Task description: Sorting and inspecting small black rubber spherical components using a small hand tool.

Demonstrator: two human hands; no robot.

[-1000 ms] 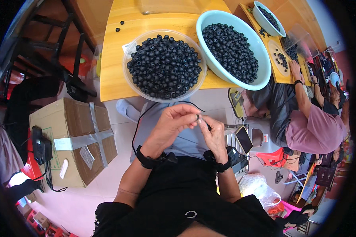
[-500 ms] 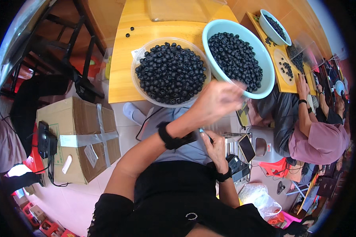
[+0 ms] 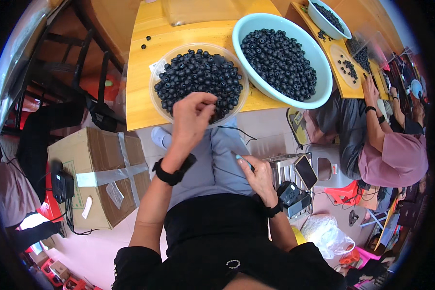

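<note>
Over black beads (image 3: 191, 77), left hand (image 3: 189, 117).

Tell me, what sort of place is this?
Probably a small workroom: a light blue basin of dark round pieces on a yellow table, another person seated at a second table, and a taped cardboard box.

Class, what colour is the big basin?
The basin is pale blue, best seen in the head view.

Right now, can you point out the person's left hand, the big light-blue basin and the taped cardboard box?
Left hand (image 3: 188, 117), head view: back of the hand.
Big light-blue basin (image 3: 324, 82), head view: right inner wall.
Taped cardboard box (image 3: 104, 155), head view: brown side above the tape.
</note>
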